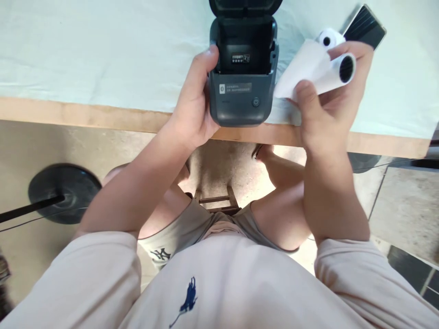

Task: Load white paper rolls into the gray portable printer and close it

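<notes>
The left hand (194,107) was clasped round the left flank of the dark grey plastic label printer (243,77), lid up, at the near edge of the pale green counter (85,50). Just right of it, the right hand (325,109) pinched a white paper roll (325,68) (loose tail toward the printer's open bay), its axis running left-right.

Left hand (194,103) curls against the left side of a small printer (243,77). Right hand (325,100), right of the printer, pinches closed, forearm bent upward.
</notes>
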`<state>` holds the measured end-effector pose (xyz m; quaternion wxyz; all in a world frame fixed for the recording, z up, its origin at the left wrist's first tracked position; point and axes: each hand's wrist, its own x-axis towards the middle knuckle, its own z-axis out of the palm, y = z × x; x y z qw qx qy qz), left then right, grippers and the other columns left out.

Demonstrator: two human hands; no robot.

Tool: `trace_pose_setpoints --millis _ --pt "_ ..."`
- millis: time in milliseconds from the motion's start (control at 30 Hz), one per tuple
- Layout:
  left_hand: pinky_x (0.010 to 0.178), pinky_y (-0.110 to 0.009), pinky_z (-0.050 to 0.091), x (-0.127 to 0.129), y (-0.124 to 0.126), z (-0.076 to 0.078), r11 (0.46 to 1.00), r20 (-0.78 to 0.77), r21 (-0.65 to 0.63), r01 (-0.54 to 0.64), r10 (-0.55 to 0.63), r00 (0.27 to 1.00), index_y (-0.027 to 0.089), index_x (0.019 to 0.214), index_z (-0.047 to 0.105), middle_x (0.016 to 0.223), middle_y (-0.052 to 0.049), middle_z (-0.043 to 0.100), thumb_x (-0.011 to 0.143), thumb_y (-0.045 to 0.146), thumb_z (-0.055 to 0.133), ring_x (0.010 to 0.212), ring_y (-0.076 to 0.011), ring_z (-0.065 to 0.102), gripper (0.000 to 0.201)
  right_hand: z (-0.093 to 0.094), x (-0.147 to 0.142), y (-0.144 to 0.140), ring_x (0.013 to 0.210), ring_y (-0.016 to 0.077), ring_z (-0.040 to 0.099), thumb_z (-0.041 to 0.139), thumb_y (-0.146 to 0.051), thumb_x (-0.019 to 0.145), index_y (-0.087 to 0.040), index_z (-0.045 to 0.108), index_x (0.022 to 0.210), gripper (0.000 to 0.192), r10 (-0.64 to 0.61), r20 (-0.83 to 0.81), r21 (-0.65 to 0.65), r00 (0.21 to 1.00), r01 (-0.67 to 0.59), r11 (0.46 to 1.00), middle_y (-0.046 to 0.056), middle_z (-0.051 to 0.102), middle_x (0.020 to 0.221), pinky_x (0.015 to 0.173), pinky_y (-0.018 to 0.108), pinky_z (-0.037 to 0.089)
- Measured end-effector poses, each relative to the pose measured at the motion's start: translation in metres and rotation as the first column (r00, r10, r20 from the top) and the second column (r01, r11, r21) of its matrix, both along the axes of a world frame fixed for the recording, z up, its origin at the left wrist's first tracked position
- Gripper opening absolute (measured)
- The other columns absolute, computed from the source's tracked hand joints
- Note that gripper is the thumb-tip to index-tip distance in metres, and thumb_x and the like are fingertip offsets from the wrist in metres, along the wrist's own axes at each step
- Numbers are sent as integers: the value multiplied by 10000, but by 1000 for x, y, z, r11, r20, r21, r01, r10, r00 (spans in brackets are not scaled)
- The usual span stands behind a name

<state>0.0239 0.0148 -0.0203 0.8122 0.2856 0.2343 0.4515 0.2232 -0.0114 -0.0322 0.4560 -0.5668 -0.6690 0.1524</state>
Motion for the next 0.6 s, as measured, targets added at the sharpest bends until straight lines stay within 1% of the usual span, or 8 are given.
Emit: trace_pose_setpoints --millis 67,100,200,267,333,433,500,600 --pt "959 -315 485 -1 1 1 999 -23 -19 35 -35 999 213 910 663 865 -58 689 968 410 249 1155 -231 556 462 -4 2 -3 833 143 472 426 -581 756 -277 334 1138 497 -27 44 70 999 24 997 66 467 1029 732 319 452" --pt "956 -308 486 -1 1 2 999 -24 -22 41 -42 999 213 904 664 852 -62 687 971 410 229 1143 -226 562 482 -6 4 -4 792 136 465 445 -535 751 -279 326 1178 512 -40 65 66 997 36 997 64 489 1013 695 306 439" --pt "914 -308 508 2 2 1 1000 2 -19 18 -18 1000 190 904 669 816 -77 674 970 398 231 1093 -225 586 489 -9 6 -9 678 99 443 463 -337 741 -257 398 1174 445 -23 251 -25 968 31 999 43 551 985 626 267 407" --pt "866 -319 528 5 2 0 999 22 -28 -24 24 999 173 889 671 799 -81 655 953 397 290 1052 -233 609 446 -5 6 -11 731 106 491 456 -242 715 -242 479 1155 441 22 334 -47 942 -7 999 44 571 1060 665 268 430" --pt "823 -326 540 7 3 -1 996 22 -50 -68 69 997 172 873 672 788 -79 634 930 407 328 1005 -239 629 420 2 7 -11 853 138 530 422 -194 691 -246 514 1195 515 8 323 34 946 -20 999 46 569 1104 727 288 445" --pt "816 -328 539 5 3 0 997 5 -68 -37 37 999 172 884 676 793 -93 627 948 389 290 961 -238 630 447 15 16 -6 973 140 506 396 -135 690 -238 537 1182 522 -173 233 179 957 132 975 38 529 1090 798 291 430" --pt "848 -327 527 2 2 1 998 6 -56 8 -7 1000 170 873 673 825 -101 637 969 360 251 974 -236 615 473 17 27 4 1003 121 477 442 -118 708 -190 529 1132 439 -260 202 169 944 227 959 38 496 1081 828 276 413" --pt "890 -336 506 -1 2 3 999 16 -30 11 -10 1000 165 874 674 906 -103 645 978 352 225 1018 -243 596 497 11 41 25 1028 121 489 564 -153 691 -104 493 1125 442 -190 220 8 957 193 981 69 510 1105 854 275 422"
